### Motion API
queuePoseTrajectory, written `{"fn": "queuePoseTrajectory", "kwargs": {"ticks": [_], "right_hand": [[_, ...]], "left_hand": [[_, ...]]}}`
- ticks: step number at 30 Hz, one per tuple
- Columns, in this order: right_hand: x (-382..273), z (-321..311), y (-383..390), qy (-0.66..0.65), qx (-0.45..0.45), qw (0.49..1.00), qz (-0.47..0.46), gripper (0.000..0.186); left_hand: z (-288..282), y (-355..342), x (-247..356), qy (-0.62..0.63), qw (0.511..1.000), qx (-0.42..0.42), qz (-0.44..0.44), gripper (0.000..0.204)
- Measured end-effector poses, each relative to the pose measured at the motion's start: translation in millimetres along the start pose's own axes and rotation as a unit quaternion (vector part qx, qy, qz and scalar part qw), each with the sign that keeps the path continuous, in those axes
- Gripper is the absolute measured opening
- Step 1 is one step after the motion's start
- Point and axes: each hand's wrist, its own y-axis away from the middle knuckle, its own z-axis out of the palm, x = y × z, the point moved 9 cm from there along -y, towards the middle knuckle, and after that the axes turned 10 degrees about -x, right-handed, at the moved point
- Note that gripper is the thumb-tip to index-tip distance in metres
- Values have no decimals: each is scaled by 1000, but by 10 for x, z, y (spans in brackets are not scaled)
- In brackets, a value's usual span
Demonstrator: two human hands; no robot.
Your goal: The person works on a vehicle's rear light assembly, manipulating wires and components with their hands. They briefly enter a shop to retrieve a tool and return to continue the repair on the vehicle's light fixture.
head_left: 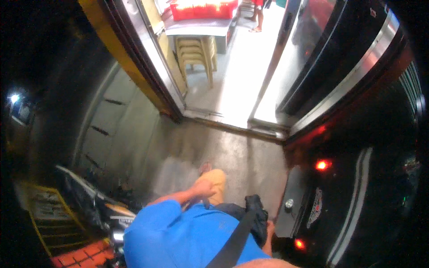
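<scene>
Right hand [270, 228] just right of black bag [255, 218], left hand [205, 188] left of it. Neither grip's closure can be told. Bag best steadied close in.

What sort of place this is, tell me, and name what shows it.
Probably the entrance of a small shop or eatery, seen from outside in the dark: a doorway with bright light beyond it, beige chairs stacked inside, and a red container on a table.

Table [196, 29]: red crate [203, 10] on top. Pale floor [203, 100] inside doorway: stacked beige chairs [193, 50].
</scene>
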Motion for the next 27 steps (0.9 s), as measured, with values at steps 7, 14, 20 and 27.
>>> {"fn": "queuePoseTrajectory", "kwargs": {"ticks": [7, 14, 20, 27], "right_hand": [[-3979, 65, -510, 238, -49, 970, -5, 16], [-5802, 556, -1256, 161, -100, 981, -50, 31], [-6807, 1094, -2193, 224, -188, 951, -101, 28], [-8265, 1223, -3289, 180, -218, 934, -217, 35]], "left_hand": [[-821, -73, -1406, 181, 974, 138, 12, 39], [-2880, 158, -1531, 232, 873, 407, 135, 20], [-3807, 98, -1450, 299, 869, 375, 118, 21], [-3833, -98, -1087, 321, 894, 290, 117, 30]]}}
